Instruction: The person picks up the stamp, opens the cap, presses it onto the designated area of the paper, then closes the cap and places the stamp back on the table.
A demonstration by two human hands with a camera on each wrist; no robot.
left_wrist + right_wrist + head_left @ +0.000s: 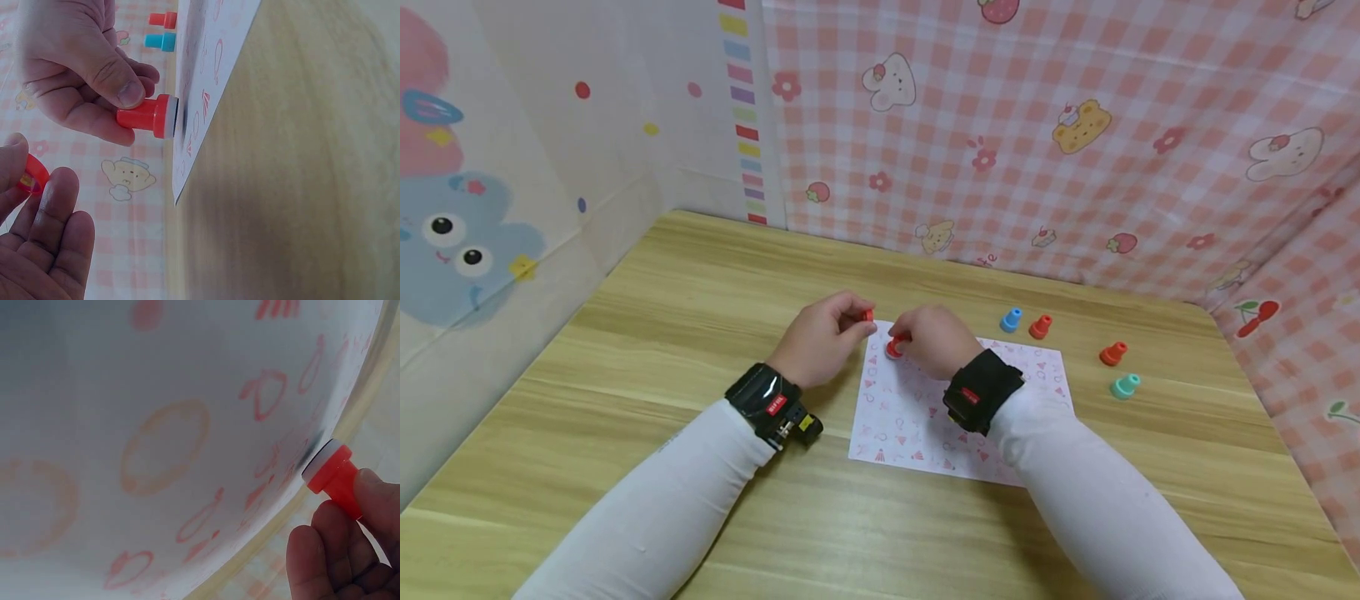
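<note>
My right hand (934, 340) pinches a red stamp (150, 117) by its handle between thumb and fingers. The stamp's white-rimmed face points down at the upper left corner of a sheet of paper (898, 417); whether it touches the paper I cannot tell. Beside it, just past the sheet's left edge, my left hand (820, 340) holds a small red ring-shaped cap (37, 175) between thumb and forefinger, its hollow side showing in the left wrist view. Rows of red and pink printed marks (265, 394) cover the paper.
To the right of my right hand stand a blue stamp (1011, 320) and a red stamp (1041, 327). Farther right are another red stamp (1114, 354) and a teal stamp (1126, 386). Patterned cloth (970, 167) hangs behind the wooden table (737, 275).
</note>
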